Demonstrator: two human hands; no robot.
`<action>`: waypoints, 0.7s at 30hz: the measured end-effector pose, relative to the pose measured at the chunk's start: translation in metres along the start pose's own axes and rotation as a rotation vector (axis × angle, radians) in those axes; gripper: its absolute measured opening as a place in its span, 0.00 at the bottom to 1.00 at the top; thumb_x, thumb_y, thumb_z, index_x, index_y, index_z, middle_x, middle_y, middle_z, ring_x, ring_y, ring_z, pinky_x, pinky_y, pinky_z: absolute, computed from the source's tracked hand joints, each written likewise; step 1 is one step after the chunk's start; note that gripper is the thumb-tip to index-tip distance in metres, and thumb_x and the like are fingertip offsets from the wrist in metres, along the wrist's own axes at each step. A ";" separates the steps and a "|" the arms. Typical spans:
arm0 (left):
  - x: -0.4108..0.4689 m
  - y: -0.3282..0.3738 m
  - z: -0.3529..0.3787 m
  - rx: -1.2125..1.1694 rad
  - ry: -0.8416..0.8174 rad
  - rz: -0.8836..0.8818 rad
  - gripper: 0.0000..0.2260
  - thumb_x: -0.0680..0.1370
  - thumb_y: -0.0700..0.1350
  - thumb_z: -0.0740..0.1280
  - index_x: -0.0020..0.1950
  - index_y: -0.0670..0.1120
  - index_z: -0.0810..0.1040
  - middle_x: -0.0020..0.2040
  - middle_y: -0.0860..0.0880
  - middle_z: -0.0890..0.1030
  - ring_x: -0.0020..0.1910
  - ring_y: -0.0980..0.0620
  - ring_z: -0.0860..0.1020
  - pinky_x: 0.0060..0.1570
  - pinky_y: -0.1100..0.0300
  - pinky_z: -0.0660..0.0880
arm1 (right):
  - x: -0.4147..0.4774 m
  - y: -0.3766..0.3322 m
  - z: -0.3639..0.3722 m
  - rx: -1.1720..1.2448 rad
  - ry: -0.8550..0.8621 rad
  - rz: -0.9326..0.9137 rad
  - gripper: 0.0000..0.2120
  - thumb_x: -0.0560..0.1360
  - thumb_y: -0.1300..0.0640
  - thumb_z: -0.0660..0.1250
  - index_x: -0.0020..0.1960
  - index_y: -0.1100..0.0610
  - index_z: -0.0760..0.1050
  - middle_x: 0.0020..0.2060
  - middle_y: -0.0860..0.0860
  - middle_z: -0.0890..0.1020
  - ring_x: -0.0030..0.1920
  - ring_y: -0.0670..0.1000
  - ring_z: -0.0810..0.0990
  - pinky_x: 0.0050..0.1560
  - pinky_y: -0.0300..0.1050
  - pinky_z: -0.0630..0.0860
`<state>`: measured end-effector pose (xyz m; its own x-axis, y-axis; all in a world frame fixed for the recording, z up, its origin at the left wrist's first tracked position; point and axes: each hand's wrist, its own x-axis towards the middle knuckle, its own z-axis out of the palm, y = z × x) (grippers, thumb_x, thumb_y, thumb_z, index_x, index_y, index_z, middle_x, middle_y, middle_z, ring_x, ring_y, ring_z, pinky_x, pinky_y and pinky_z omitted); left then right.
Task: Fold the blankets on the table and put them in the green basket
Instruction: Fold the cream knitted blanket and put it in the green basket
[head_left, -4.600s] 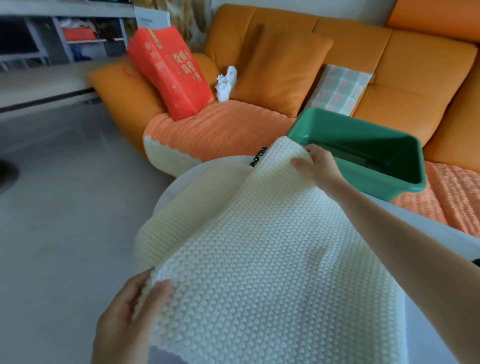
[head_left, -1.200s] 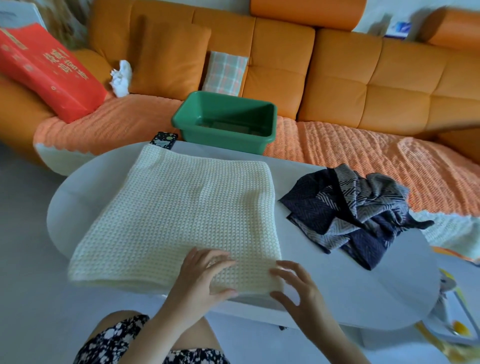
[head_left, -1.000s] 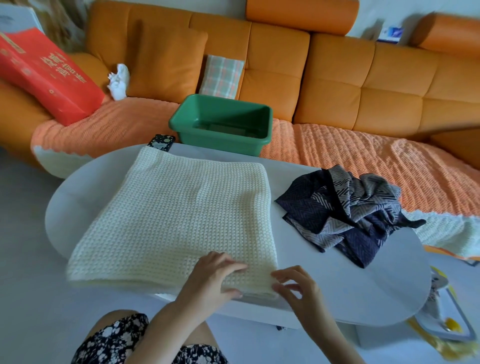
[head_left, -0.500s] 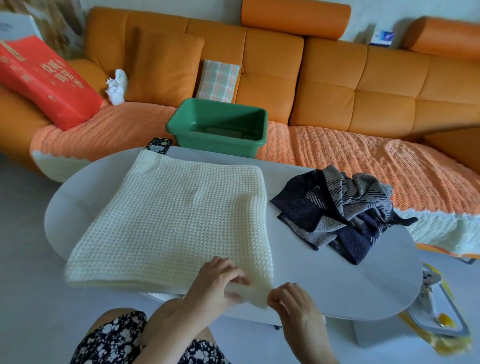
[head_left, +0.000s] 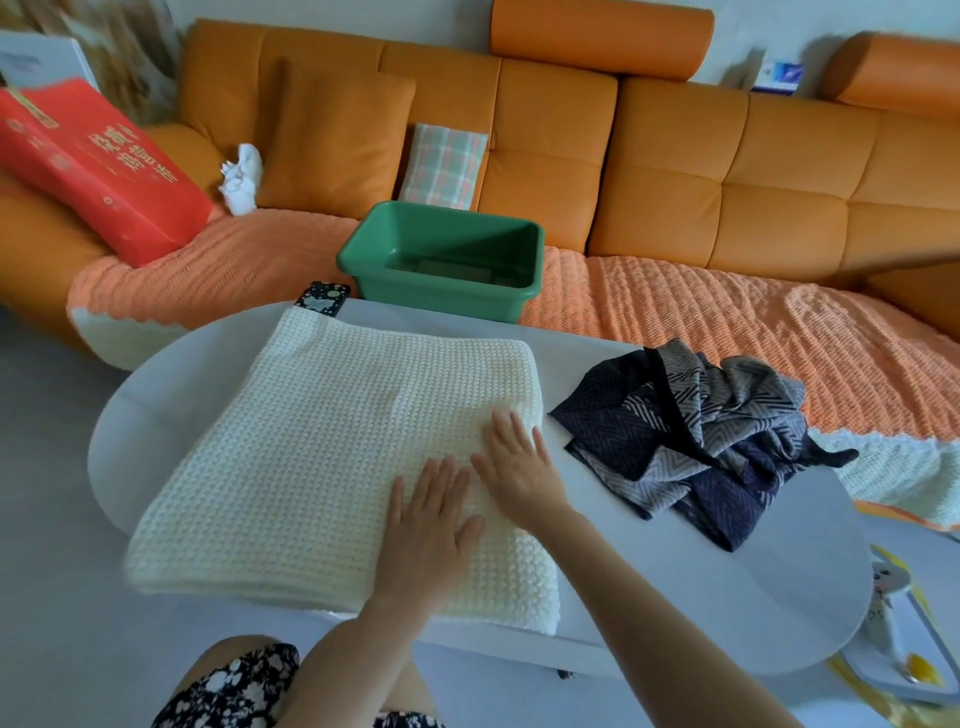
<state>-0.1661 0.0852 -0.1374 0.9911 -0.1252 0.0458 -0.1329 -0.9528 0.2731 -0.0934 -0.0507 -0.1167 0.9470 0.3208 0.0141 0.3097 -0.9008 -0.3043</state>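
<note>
orange sofa (head_left: 675, 171) — peach throw (head_left: 727, 322) on seat | grey floor (head_left: 47, 415) | pale wall (head_left: 363, 18) — daylit

Cream blanket (head_left: 332, 457), navy-grey chevron blanket (head_left: 691, 426), green basket (head_left: 441, 260)

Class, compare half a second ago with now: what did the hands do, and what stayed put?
The left hand and right hand let go of the near corner of the cream blanket, moved forward and now lie flat on it. The dark blanket and green basket stayed put.
</note>
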 end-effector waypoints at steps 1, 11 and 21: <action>-0.002 0.000 0.000 -0.009 -0.027 -0.012 0.31 0.81 0.58 0.39 0.66 0.44 0.73 0.66 0.45 0.74 0.66 0.46 0.72 0.67 0.46 0.53 | 0.001 0.002 0.011 -0.050 -0.031 0.032 0.28 0.82 0.44 0.42 0.77 0.54 0.40 0.76 0.49 0.40 0.74 0.48 0.33 0.73 0.46 0.32; 0.006 0.027 -0.016 -0.068 0.026 -0.044 0.19 0.79 0.52 0.56 0.68 0.47 0.70 0.69 0.49 0.69 0.70 0.47 0.65 0.69 0.47 0.59 | 0.004 0.044 -0.008 0.974 0.201 0.360 0.17 0.80 0.56 0.58 0.69 0.54 0.68 0.67 0.52 0.71 0.65 0.52 0.72 0.62 0.49 0.72; 0.015 0.112 -0.017 0.106 -0.059 -0.203 0.38 0.70 0.63 0.67 0.69 0.42 0.56 0.64 0.46 0.62 0.60 0.47 0.65 0.55 0.52 0.67 | 0.010 0.084 -0.048 1.220 0.044 0.610 0.11 0.79 0.59 0.60 0.59 0.62 0.73 0.50 0.58 0.78 0.44 0.56 0.80 0.45 0.51 0.79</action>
<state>-0.1659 -0.0183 -0.0897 0.9967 0.0588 -0.0566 0.0676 -0.9834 0.1687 -0.0532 -0.1375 -0.0963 0.9140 -0.0612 -0.4010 -0.4043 -0.0588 -0.9127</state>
